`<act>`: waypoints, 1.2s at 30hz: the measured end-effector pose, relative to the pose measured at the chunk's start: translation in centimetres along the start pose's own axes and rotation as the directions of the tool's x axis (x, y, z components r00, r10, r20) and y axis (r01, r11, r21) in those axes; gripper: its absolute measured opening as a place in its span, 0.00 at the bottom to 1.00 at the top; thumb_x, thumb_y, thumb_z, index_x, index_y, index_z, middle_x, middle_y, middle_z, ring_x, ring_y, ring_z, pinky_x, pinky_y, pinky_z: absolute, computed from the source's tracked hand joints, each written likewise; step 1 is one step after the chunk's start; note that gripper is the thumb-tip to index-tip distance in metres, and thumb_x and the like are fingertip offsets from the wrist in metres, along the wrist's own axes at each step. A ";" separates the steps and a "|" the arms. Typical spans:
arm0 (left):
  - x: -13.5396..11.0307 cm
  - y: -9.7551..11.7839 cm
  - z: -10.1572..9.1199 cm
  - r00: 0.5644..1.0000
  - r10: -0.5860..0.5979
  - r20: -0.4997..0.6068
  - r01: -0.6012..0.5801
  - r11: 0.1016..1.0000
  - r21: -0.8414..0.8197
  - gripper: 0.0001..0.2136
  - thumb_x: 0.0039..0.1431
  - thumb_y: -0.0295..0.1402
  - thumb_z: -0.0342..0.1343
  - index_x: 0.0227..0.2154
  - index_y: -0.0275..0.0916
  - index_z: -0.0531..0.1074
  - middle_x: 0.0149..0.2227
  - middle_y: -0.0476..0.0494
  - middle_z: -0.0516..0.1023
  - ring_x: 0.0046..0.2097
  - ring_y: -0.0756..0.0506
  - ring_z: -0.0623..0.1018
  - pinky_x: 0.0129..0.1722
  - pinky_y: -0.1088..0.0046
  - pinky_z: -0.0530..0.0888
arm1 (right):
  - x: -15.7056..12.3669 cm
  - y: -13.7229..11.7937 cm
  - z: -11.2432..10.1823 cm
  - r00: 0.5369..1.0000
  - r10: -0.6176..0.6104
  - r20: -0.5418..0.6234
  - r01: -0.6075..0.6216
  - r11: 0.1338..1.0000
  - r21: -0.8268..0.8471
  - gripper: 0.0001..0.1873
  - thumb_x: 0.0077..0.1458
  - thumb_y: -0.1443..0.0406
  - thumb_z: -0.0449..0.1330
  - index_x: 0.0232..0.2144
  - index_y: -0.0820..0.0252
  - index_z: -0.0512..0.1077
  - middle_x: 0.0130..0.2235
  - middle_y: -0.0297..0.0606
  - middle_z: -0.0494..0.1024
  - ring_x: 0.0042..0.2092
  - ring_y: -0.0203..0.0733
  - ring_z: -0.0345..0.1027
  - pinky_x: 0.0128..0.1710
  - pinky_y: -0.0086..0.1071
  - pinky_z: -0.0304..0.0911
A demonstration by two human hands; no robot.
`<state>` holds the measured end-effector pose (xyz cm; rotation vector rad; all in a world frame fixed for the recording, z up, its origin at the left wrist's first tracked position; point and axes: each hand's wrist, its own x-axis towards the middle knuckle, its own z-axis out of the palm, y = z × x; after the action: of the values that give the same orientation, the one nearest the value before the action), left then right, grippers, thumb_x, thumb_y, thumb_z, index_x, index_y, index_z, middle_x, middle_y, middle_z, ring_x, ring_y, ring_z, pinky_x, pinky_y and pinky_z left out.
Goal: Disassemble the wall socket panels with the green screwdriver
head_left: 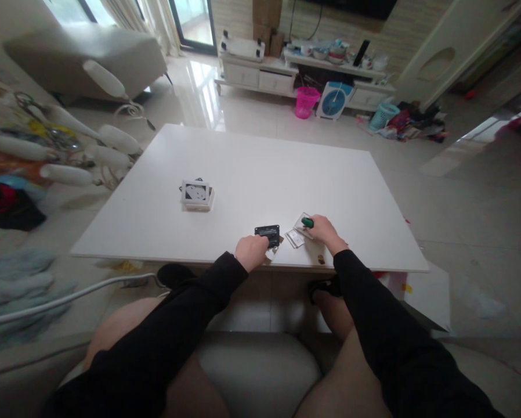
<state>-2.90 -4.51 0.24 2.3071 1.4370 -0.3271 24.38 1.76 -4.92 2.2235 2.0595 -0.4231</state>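
Observation:
Near the front edge of the white table (225, 232), my left hand (250, 253) is closed on the near side of a black rectangular part (268, 232) with small holes at its corners. A scrap of white and brown material (274, 253) lies beside it. To the right, my right hand (325, 230) is closed around a tool with a short green handle (307, 222); its tip cannot be made out. Just under and left of that hand is a small pale flat packet (294, 238). A small brown-gold piece (321, 259) rests at the table's edge.
On the table's left stands a stack of white-framed items (196, 194) with black parts beneath. Beyond the table are a pink basket (306, 103), a blue-and-white fan (333, 101) and a low white cabinet (260, 75). White padded arms of a rack (112, 139) stand at the left.

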 end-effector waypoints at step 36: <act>-0.8 -4.1 -5.7 0.987 -0.133 0.085 0.139 0.988 -0.067 0.15 0.64 0.43 0.55 0.42 0.41 0.83 0.45 0.34 0.85 0.48 0.37 0.83 0.48 0.63 0.77 | -7.5 -10.9 -2.0 0.856 -0.477 0.198 0.485 0.874 0.012 0.09 0.58 0.62 0.63 0.40 0.57 0.79 0.46 0.45 0.84 0.45 0.48 0.77 0.40 0.31 0.63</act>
<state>-6.96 -1.00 4.78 2.1192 1.5434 -0.3958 13.46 -3.98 0.30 1.5420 2.4690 -0.6010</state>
